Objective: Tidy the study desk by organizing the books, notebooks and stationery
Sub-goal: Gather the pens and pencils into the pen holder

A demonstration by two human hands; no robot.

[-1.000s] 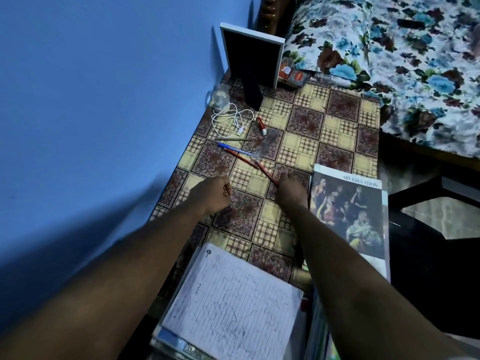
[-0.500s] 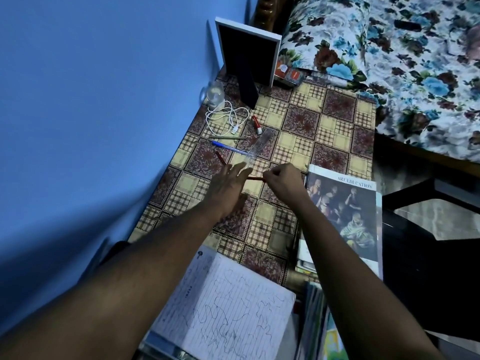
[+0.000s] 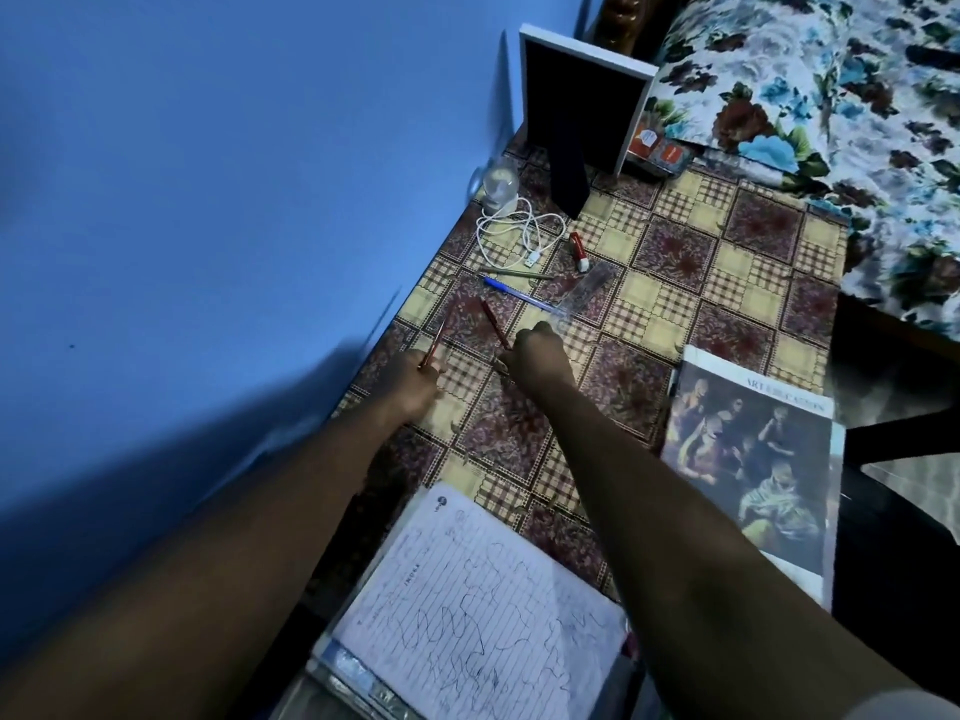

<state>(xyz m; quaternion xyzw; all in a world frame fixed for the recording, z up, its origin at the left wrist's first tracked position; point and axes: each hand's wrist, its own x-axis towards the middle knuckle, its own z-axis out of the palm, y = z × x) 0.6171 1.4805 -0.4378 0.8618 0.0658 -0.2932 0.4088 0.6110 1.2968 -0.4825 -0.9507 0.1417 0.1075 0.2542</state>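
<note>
Drawing apart since a moment ago, the hands no longer meet over one pencil. The left hand (image 3: 410,384) has slid left toward the blue wall (image 3: 234,200), a thin red pencil (image 3: 432,344) pinched in its curled fingers. The right hand (image 3: 537,356) has reached farther out, clenched at the near end of a second red pencil (image 3: 491,322) lying on the checked desk cover (image 3: 675,304). Whether it grips that pencil, I cannot tell.

Just beyond its knuckles lie a blue pen (image 3: 519,294) and a clear plastic ruler (image 3: 589,291), with an olive pencil (image 3: 514,274) and a coiled white cable (image 3: 511,236) farther off. An art book (image 3: 753,449) rests at right. The right forearm crosses the scribbled lined notebook (image 3: 467,615) at the near edge.
</note>
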